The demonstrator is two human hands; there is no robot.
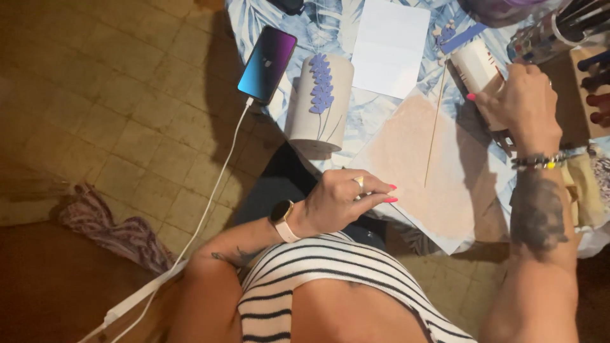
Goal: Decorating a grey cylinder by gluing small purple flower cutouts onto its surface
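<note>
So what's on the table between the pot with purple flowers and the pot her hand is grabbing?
In the head view, a white sheet of paper lies between the flowered pot and the held pot.

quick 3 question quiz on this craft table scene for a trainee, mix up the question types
1. True or false: the right hand grips a white cylinder at the far side of the table.
2. What does the left hand rest on? A) the phone B) the edge of the brown paper sheet C) the thin wooden stick
3. What colour is the flower sprig on the grey pot?

Key: 1 true; 2 B; 3 purple.
</note>
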